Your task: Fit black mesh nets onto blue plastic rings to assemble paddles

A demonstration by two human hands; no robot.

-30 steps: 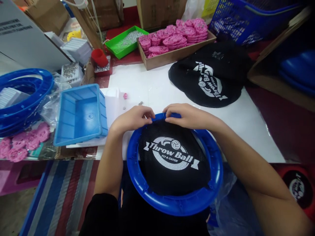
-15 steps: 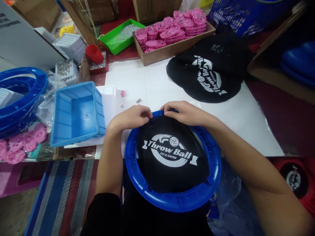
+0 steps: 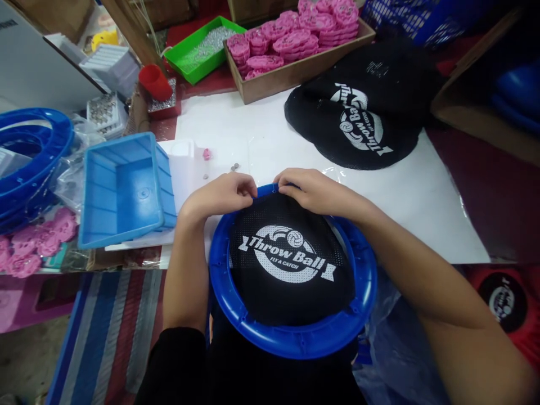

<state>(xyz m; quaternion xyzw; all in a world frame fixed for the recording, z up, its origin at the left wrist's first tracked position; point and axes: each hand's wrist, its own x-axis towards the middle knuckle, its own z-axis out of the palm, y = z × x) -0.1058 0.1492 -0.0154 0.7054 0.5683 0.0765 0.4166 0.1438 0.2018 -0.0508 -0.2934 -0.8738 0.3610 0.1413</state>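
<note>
The ring [image 3: 295, 344], blue, lies nearest the person, its near part out past the table's near edge and its far rim above the white sheet [image 3: 405, 225]. Inside it is the black mesh [image 3: 291, 298], lettered "Throw Ball" (with "Fly & Catch" in smaller print below).

At the ring's far rim, the left hand [image 3: 225, 194] is mostly closed, fingers curled, thumb and fingertips pinching the rim. The right hand [image 3: 310, 188] is just beside it, half closed, its thumb and fingertips also pinched on the rim; how much mesh either one grips, I cannot tell.

Towards the table's [image 3: 502, 225] near left corner are pink pieces [image 3: 40, 242], with blue rings [image 3: 42, 169] stacked behind them. Right of these, by the near edge, the blue box [image 3: 122, 185] sits tilted partly on a white tray [image 3: 181, 185]. Beyond the left hand are small discs [image 3: 235, 167] and a pink bit [image 3: 206, 154].

Farther off, towards the right edge, lie spare meshes [image 3: 358, 129] (overlapping, two logos showing). Along the far edge are a red cup [image 3: 155, 83], a green tray [image 3: 192, 64] of small shiny parts, a carton [image 3: 291, 79] of pink stacks [image 3: 295, 42] and a blue basket [image 3: 396, 19].
</note>
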